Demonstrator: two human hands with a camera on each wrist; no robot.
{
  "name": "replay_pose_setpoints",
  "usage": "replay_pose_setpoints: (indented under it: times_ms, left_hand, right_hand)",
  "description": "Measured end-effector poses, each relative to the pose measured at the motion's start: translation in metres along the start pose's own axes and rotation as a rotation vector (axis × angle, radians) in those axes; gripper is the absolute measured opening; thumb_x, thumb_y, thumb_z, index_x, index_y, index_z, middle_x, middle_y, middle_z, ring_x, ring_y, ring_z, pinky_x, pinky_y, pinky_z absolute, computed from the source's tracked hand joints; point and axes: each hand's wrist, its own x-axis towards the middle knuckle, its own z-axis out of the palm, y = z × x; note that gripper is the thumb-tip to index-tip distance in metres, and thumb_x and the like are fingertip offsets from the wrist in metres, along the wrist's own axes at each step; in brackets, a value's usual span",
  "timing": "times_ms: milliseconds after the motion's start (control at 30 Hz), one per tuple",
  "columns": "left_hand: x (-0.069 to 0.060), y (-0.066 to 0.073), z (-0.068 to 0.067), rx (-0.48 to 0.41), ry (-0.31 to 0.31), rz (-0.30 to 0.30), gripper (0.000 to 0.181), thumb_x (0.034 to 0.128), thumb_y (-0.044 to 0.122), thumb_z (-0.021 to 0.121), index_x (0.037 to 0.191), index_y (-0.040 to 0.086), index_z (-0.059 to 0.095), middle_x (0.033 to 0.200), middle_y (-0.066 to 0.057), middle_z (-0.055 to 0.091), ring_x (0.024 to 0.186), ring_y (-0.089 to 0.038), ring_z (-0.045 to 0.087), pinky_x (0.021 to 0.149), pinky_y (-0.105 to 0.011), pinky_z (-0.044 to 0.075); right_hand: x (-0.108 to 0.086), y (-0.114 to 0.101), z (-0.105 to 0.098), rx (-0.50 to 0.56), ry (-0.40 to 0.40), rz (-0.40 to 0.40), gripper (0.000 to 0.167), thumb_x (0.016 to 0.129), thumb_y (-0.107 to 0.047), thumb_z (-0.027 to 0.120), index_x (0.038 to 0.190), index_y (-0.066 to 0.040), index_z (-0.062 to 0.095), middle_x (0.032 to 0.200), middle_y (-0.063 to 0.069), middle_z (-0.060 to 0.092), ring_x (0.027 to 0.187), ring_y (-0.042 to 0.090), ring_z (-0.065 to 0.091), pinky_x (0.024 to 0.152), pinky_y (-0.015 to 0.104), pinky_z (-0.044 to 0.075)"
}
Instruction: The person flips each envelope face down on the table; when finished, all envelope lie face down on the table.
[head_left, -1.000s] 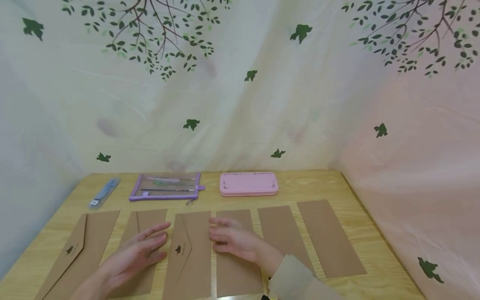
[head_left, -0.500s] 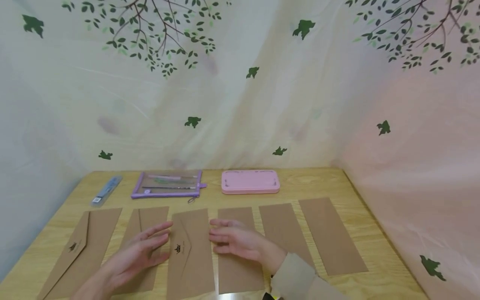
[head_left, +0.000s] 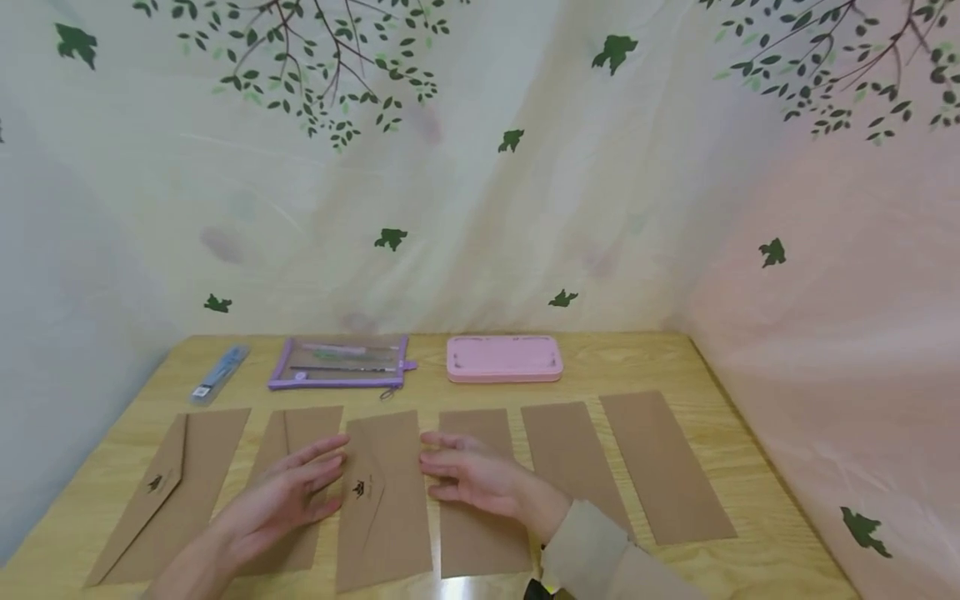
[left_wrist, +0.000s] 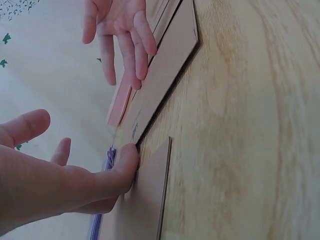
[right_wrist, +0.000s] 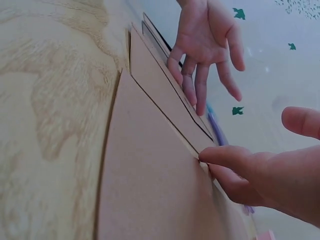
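Several brown envelopes lie in a row on the wooden table. The third from the left (head_left: 386,517), printed with a small crown mark, lies between the two hands. My left hand (head_left: 281,500) is over the second envelope (head_left: 300,423), its relaxed fingers at the third one's left edge. Above the fourth envelope (head_left: 483,550) is my right hand (head_left: 487,479), fingers loosely extended toward the third one's right edge. In the left wrist view a fingertip of the left hand (left_wrist: 75,180) meets the crown-marked envelope (left_wrist: 162,75) near its edge. Neither hand grips anything.
Behind the row lie a blue packet (head_left: 219,374), a purple-edged clear pouch (head_left: 341,363) with pens inside, and a pink case (head_left: 504,359). The first envelope (head_left: 198,492) is at the left; two more, the fifth (head_left: 576,458) and sixth (head_left: 667,467), lie at the right.
The third envelope has turned slightly, its lower end shifting right in the head view. Both hands keep nearly the same pose, and the whole view has shifted a little.
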Motion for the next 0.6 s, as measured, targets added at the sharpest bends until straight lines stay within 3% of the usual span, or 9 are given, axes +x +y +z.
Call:
replay_pose_setpoints:
  times_ms: [233, 600]
  left_hand:
    - [0.0036, -0.0027, 0.0027, 0.006, 0.024, 0.002, 0.062, 0.1085, 0.025, 0.048, 0.162, 0.009, 0.02, 0.167, -0.02, -0.001, 0.152, -0.04, 0.0, 0.115, -0.052, 0.033]
    - [0.0015, -0.0045, -0.003, -0.001, 0.015, 0.009, 0.058, 0.1094, 0.027, 0.046, 0.162, 0.014, 0.024, 0.167, -0.019, -0.001, 0.151, -0.036, 0.004, 0.114, -0.048, 0.036]
  right_hand:
    - [-0.0004, 0.0022, 0.0022, -0.018, 0.008, -0.003, 0.07, 0.101, -0.009, 0.057, 0.157, 0.006, 0.019, 0.163, 0.031, 0.009, 0.149, 0.047, 0.014, 0.116, 0.064, 0.023]
    - [0.0019, 0.0022, 0.007, -0.026, 0.023, -0.024, 0.069, 0.101, -0.01, 0.057, 0.157, 0.005, 0.021, 0.164, 0.029, 0.011, 0.149, 0.047, 0.016, 0.112, 0.065, 0.03]
